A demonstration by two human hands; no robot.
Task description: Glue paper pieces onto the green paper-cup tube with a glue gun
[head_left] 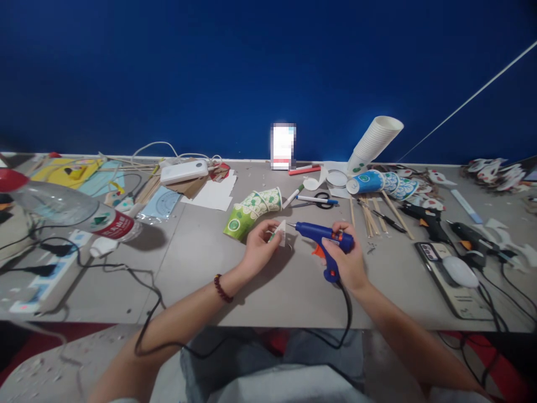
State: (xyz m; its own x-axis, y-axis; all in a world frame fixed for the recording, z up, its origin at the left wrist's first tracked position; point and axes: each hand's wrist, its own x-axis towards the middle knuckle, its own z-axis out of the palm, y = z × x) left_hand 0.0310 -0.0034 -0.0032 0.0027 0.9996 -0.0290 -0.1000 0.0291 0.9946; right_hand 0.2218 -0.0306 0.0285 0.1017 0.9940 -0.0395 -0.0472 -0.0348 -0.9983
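My left hand (263,246) is closed on a small white paper piece (282,232) with some green on it, held just above the table. My right hand (349,257) grips a blue hot glue gun (312,233) with an orange trigger, its metal nozzle pointing left at the edge of the paper piece. Whether the nozzle touches the paper I cannot tell. The gun's black cord drops over the table's front edge. Just behind my left hand lies a curved chain of green patterned paper cups (254,210), nested into each other.
At the back right, a tall stack of white paper cups (375,143) leans beside blue paper cups (367,182), with scissors (323,200) nearby. Black glue guns (423,221) and a phone (444,291) lie right. A plastic bottle (84,210) and power strip (54,280) with trailing cords occupy the left.
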